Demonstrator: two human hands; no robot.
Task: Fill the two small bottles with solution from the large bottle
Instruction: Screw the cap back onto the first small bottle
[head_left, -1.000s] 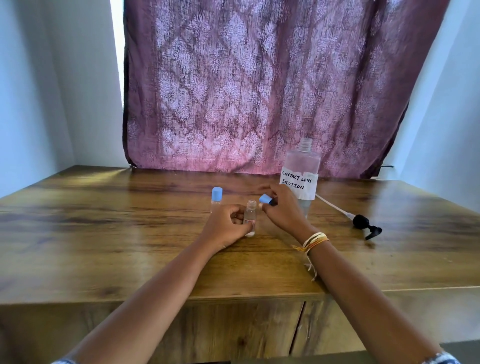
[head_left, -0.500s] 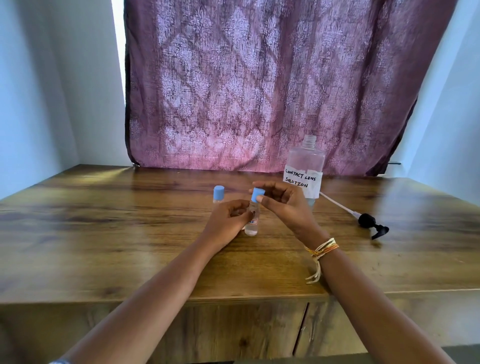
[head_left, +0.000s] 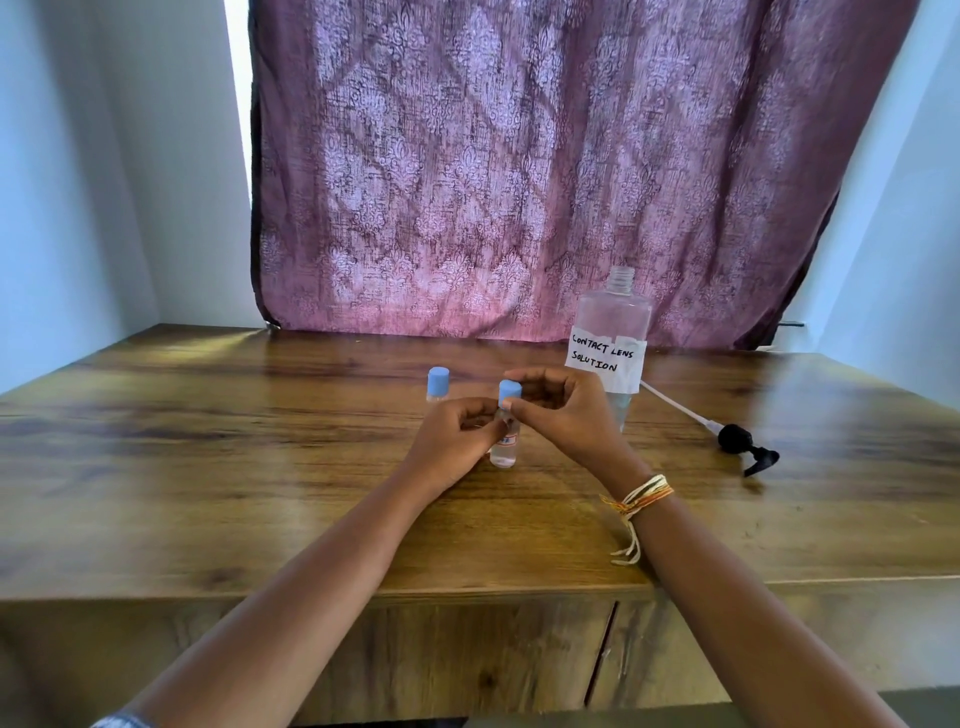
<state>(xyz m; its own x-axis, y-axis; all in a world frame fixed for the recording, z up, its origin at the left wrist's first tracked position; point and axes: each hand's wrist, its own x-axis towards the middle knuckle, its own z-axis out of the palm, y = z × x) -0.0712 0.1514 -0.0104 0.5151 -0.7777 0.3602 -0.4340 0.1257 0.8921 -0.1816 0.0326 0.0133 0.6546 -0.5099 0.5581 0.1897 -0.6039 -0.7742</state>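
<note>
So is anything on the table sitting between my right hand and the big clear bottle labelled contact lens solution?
Nothing visible does. The right hand sits just in front of the large clear labelled bottle; the black pump head lies off to its right.

The large bottle's (head_left: 613, 332) white label reads "CONTACT LENS SOLUTION", handwritten.

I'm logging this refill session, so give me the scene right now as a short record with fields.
left hand: grips the near small bottle on the wooden table
right hand: fingers on that bottle's blue cap
far small bottle: capped, upright, untouched
large bottle: open, upright, labelled contact lens solution
pump head: lying on the table, right of the large bottle
</note>
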